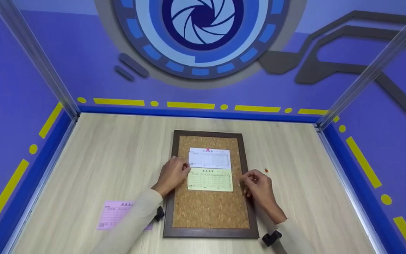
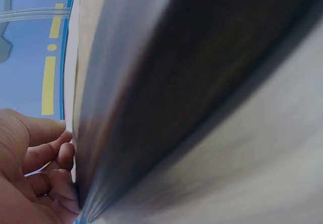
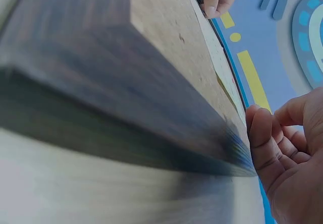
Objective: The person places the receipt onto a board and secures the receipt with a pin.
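A brown-framed cork board (image 1: 210, 211) lies on the table. A white printed slip (image 1: 209, 159) is on its upper part, with a pink pushpin (image 1: 208, 150) at the top edge. Just below lies a pale green slip (image 1: 210, 180), its top edge against the white one. My left hand (image 1: 172, 175) pinches the green slip near its upper left corner; the exact contact is partly hidden by the fingers. Over the frame's right side, my right hand (image 1: 259, 187) hangs with loosely curled fingers, apart from the green slip. Nothing shows in the right hand (image 3: 292, 153) from its wrist view.
A purple slip (image 1: 113, 213) lies on the table left of the board, partly beneath the left sleeve (image 1: 132, 218). Beyond the right hand is a small red-and-green object (image 1: 266, 170). Blue panels (image 1: 153, 91) stand around the table's back and sides.
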The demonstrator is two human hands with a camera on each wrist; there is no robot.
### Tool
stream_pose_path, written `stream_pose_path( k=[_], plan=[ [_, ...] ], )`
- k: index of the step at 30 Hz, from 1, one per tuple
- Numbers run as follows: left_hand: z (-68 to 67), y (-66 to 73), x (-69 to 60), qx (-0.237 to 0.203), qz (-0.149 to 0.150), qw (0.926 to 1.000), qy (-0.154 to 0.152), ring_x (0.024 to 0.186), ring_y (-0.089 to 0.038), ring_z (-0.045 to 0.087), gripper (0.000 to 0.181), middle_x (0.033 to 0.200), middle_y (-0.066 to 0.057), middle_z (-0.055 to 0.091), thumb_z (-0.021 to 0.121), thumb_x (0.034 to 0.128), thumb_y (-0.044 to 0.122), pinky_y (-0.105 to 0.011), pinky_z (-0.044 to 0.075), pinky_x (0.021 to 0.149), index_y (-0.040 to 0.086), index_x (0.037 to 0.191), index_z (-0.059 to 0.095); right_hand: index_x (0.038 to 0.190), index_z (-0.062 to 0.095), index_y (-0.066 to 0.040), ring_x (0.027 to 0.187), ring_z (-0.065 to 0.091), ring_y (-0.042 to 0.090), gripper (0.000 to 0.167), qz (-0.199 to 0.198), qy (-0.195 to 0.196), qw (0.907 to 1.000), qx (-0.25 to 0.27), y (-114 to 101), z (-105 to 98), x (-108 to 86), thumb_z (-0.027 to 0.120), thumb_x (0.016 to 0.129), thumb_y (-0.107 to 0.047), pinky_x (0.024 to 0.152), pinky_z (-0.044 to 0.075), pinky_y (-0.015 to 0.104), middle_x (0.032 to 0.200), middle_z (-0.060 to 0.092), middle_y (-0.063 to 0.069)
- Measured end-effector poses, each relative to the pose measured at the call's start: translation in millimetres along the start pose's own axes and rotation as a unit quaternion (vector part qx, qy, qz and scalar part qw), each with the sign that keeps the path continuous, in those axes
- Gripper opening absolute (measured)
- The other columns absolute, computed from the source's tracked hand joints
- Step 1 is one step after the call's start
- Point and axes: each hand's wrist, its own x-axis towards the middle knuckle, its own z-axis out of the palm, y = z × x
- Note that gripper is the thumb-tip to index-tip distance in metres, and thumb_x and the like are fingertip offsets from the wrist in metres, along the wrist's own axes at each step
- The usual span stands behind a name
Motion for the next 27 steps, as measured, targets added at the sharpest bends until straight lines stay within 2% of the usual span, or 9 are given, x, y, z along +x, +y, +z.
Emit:
stream_pose_path(
  k=[6,9,13,17,21,27],
  plan=[
    [-5.8,3.6,-4.5,-0.010,0.017,0.9998,-0.001,0.088,-0.023,0.057,0.007,0.092,-0.007,0.071,0.079,0.0981,0.005,-0.040,0.052,0.075,0.004,0.092,0.081,0.098,0.073,0.001,0.052,0.066,0.020,0.007,-0.006,0.006,0.9999,0.005,4,-6,0.3,0.074,0.103,-0.003,0.043,0.052,0.026,0.075,0.071,0.018],
    [-7.1,6.9,-8.1,-0.007,0.030,0.9995,-0.004,0.092,-0.027,0.054,0.010,0.097,-0.012,0.068,0.078,0.0988,0.007,-0.045,0.050,0.080,-0.002,0.099,0.082,0.098,0.073,0.001,0.053,0.065,0.020,0.007,-0.009,0.013,0.9999,-0.002,6,-10,0.6,0.074,0.103,-0.002,0.044,0.052,0.025,0.074,0.070,0.017],
    [-8.1,8.1,-13.1,0.024,0.046,0.9986,-0.011,0.100,-0.033,0.052,0.020,0.106,-0.016,0.067,0.079,0.0994,0.015,-0.052,0.046,0.084,-0.004,0.105,0.082,0.098,0.073,0.000,0.057,0.066,0.021,0.005,-0.014,0.032,0.9992,-0.017,7,-13,2.0,0.074,0.103,-0.001,0.048,0.051,0.023,0.075,0.070,0.016],
    [-9.0,5.5,-16.4,0.047,0.065,0.9968,-0.009,0.111,-0.037,0.054,0.021,0.114,-0.018,0.069,0.080,0.0985,0.018,-0.059,0.048,0.089,-0.002,0.100,0.082,0.098,0.073,0.001,0.066,0.068,0.028,0.004,-0.011,0.053,0.9979,-0.037,8,-15,4.2,0.073,0.102,0.003,0.055,0.053,0.021,0.079,0.071,0.018],
    [-9.3,1.1,-17.8,0.031,0.080,0.9963,-0.011,0.118,-0.041,0.055,0.021,0.122,-0.023,0.068,0.081,0.0979,0.019,-0.066,0.050,0.097,-0.002,0.102,0.081,0.101,0.074,0.006,0.073,0.070,0.031,0.002,-0.020,0.074,0.9956,-0.052,10,-19,6.8,0.072,0.101,0.006,0.063,0.054,0.019,0.086,0.073,0.021],
    [-11.3,-0.8,-17.8,0.005,0.086,0.9960,-0.024,0.130,-0.046,0.054,0.030,0.135,-0.029,0.065,0.082,0.0967,0.020,-0.065,0.043,0.112,-0.006,0.112,0.080,0.107,0.079,0.000,0.083,0.069,0.018,0.008,-0.056,0.089,0.9924,-0.063,18,-33,12.2,0.078,0.099,0.002,0.073,0.054,0.016,0.095,0.076,0.011]
  ],
)
